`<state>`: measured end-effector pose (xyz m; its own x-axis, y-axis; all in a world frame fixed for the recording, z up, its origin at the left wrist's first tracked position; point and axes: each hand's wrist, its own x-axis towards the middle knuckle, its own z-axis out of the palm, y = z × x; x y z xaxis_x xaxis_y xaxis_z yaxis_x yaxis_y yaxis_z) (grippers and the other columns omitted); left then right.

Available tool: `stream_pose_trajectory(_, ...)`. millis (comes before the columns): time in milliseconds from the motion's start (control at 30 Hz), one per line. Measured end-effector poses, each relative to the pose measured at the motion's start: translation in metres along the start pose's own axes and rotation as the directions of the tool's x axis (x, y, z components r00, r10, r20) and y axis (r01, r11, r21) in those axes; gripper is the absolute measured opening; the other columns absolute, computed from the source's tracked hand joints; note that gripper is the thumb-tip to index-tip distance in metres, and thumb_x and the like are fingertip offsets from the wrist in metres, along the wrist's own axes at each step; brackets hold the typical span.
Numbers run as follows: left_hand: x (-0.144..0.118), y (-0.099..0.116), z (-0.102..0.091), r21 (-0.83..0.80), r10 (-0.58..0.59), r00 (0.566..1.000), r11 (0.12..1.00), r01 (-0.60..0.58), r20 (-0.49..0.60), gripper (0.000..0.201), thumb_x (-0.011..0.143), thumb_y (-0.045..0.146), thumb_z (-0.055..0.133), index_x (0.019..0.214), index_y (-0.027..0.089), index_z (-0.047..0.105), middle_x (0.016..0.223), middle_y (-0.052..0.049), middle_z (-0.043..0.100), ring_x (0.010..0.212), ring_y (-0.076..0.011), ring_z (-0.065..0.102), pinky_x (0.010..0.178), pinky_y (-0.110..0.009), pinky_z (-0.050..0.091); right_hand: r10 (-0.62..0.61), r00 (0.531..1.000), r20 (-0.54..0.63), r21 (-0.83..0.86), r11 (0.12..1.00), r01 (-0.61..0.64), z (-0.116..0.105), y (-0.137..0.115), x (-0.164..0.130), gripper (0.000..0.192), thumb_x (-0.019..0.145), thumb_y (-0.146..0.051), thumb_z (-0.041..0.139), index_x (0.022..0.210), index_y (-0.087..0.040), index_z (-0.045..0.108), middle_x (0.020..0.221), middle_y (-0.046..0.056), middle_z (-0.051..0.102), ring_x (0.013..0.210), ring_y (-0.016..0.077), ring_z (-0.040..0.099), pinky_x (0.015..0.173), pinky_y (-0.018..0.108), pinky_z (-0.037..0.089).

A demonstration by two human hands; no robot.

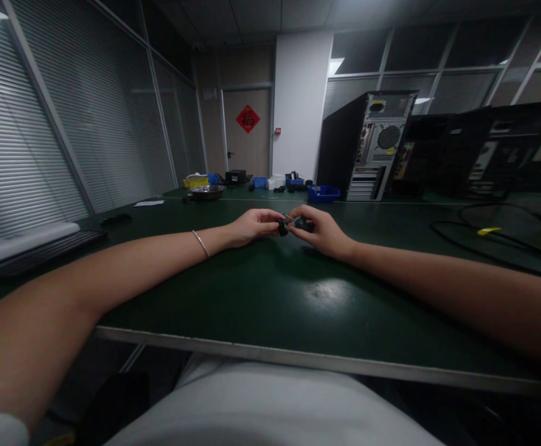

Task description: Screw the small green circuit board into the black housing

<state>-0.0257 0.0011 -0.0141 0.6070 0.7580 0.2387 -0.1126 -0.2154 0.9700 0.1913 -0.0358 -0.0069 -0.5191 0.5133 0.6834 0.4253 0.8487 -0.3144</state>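
Observation:
Both hands meet above the middle of the green tabletop (pixel 252 291). My left hand (pixel 253 228) pinches a small black part (pixel 282 227) between thumb and fingertips; its exact kind is too small to tell. A thin bracelet circles the left wrist. My right hand (pixel 322 230) is closed round the dark handle of what looks like a small screwdriver (pixel 303 224). Its thin shaft points left, at the black part. Whether the tip touches the part cannot be made out. Fingers cover some of the handle.
Along the back stand a metal bowl (pixel 207 192), a yellow tray (pixel 196 181), a blue bin (pixel 323 194) and small black pieces. A computer tower (pixel 367 148) rises at back right. Black cables (pixel 465 244) lie right; a keyboard (pixel 43 254) sits left. The table's edge (pixel 270 354) is near me.

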Motion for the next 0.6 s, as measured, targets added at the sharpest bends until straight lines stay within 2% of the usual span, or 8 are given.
stream_pose_trajectory(133, -0.0028, 0.0023, 0.0009, -0.126, -0.015, 1.0, 0.992, 0.017, 0.021, 0.031, 0.074, 0.015, 0.075, 0.101, 0.012, 0.06, 0.104, -0.009, 0.067, 0.093, -0.0174, 0.066, 0.091, -0.037, 0.048, -0.049, 0.998, -0.043, -0.005, 0.999, 0.048, 0.0, -0.0012, 0.0005, 0.012, 0.085, -0.026, 0.061, 0.097, -0.021, 0.063, 0.094, 0.006, 0.064, 0.087, 0.0208, 0.061, 0.073, 0.032, 0.049)
stream_pose_trajectory(267, -0.005, 0.0042, 0.0025, -0.198, -0.022, 0.997, 0.98, 0.036, 0.072, 0.032, 0.077, 0.019, 0.073, 0.104, 0.015, 0.056, 0.105, -0.009, 0.067, 0.093, -0.0206, 0.068, 0.093, -0.048, 0.048, -0.115, 0.988, -0.106, -0.032, 0.993, 0.112, -0.0006, -0.0023, 0.0011, 0.01, 0.087, -0.024, 0.059, 0.095, -0.021, 0.062, 0.094, 0.007, 0.064, 0.09, 0.0215, 0.061, 0.08, 0.034, 0.048)
stream_pose_trajectory(600, -0.0061, 0.0059, 0.0038, -0.183, -0.044, 0.994, 0.981, 0.062, 0.1, 0.028, 0.083, 0.019, 0.066, 0.109, 0.016, 0.056, 0.105, -0.01, 0.067, 0.09, -0.0213, 0.069, 0.09, -0.043, 0.05, -0.165, 0.98, -0.113, -0.038, 0.986, 0.162, -0.0016, -0.0039, 0.0005, 0.01, 0.086, -0.024, 0.06, 0.096, -0.022, 0.061, 0.095, 0.007, 0.064, 0.091, 0.0229, 0.061, 0.082, 0.037, 0.049)
